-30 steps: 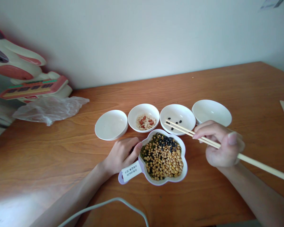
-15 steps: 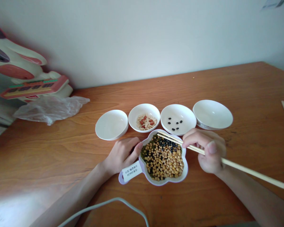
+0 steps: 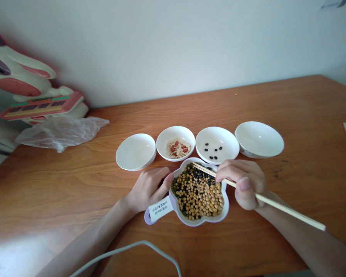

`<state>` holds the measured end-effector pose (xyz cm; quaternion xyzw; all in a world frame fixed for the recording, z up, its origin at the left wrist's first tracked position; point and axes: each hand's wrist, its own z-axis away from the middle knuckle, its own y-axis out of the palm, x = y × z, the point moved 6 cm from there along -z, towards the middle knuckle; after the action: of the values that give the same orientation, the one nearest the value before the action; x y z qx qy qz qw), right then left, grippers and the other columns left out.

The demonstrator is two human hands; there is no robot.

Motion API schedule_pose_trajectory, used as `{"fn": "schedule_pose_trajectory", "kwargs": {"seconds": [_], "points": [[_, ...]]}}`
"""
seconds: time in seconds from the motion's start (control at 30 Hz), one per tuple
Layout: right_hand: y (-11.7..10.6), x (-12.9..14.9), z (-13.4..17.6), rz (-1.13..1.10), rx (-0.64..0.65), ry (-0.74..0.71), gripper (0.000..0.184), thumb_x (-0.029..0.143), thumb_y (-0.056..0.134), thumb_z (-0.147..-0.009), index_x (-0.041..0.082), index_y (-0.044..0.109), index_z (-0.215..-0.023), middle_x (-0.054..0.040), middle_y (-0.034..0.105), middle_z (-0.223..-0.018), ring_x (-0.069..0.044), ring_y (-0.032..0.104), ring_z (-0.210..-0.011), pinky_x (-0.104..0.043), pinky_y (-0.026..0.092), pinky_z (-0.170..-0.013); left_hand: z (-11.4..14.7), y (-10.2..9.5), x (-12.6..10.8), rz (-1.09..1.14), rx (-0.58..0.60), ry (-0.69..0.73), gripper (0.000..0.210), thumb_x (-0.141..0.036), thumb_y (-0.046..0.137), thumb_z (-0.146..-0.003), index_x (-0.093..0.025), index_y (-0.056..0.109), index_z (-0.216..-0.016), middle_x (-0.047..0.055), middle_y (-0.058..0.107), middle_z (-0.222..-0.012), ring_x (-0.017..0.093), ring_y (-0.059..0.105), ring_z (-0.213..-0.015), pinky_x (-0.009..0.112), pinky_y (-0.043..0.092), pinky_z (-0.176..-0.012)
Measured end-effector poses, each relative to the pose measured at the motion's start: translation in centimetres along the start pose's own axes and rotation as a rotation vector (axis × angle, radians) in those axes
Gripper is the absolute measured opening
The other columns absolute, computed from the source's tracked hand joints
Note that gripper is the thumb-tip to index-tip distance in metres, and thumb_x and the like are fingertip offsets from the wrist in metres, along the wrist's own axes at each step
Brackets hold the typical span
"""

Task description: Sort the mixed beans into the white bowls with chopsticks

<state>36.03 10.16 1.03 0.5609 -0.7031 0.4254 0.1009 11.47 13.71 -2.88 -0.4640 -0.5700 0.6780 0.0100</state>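
My left hand [image 3: 151,188] grips the left rim of a scalloped scoop [image 3: 225,215] with a labelled handle. Mixed beans [image 3: 202,192] fill it: yellow soybeans, black beans and small green ones. Closed around a pair of wooden chopsticks [image 3: 288,209] is my right hand [image 3: 245,182], at the scoop's right side. The chopstick tips rest among the beans near the far rim; whether they pinch a bean I cannot tell. Beyond the scoop, one white bowl [image 3: 233,134] holds several black beans [image 3: 215,150], and another bowl [image 3: 161,134] holds peanuts and pale seeds [image 3: 178,148].
White bowls stand at the row's left end [image 3: 132,154] and right end [image 3: 259,138]. At the back left are a crumpled plastic bag [image 3: 63,130] and a dog-shaped toy [image 3: 43,88] with a keyboard. A pale cable [image 3: 127,246] crosses the near edge.
My right hand has shifted left and closer to the scoop, and the chopsticks' back ends have swung left. The left hand and scoop stay in place.
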Motion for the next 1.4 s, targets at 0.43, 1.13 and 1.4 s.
{"fn": "schedule_pose_trajectory", "kwargs": {"seconds": [0.43,1.13,1.4], "points": [[0.3,-0.8,0.4,-0.125,-0.070,0.110,0.061,0.059,0.022,-0.106,0.025,0.067,-0.084,-0.0060,0.065,-0.073,-0.021,0.060,-0.064,-0.037,0.041,-0.058,0.1,0.2,0.3,-0.004,0.015,-0.010,0.035,-0.033,0.038,-0.109,-0.020,0.047,-0.078,-0.001,0.056,-0.069,0.012,0.049,-0.060,0.027,0.034,-0.059],[-0.2,0.1,0.2,-0.137,-0.128,0.030,0.057,0.049,0.029,-0.108,0.024,0.072,-0.080,-0.0064,0.069,-0.073,-0.020,0.065,-0.066,-0.035,0.046,-0.059,0.1,0.1,0.4,0.000,0.018,-0.015,0.034,-0.032,0.039,-0.109,-0.019,0.045,-0.079,-0.002,0.054,-0.070,0.012,0.049,-0.061,0.027,0.033,-0.061],[-3.0,1.7,-0.6,0.041,-0.310,-0.112,0.066,0.052,0.025,-0.109,0.021,0.072,-0.074,-0.0046,0.068,-0.068,-0.017,0.063,-0.058,-0.034,0.042,-0.053,0.3,0.2,0.6,0.017,0.023,-0.017,0.033,-0.032,0.039,-0.109,-0.019,0.046,-0.079,-0.002,0.054,-0.070,0.011,0.048,-0.061,0.027,0.032,-0.061]]}}
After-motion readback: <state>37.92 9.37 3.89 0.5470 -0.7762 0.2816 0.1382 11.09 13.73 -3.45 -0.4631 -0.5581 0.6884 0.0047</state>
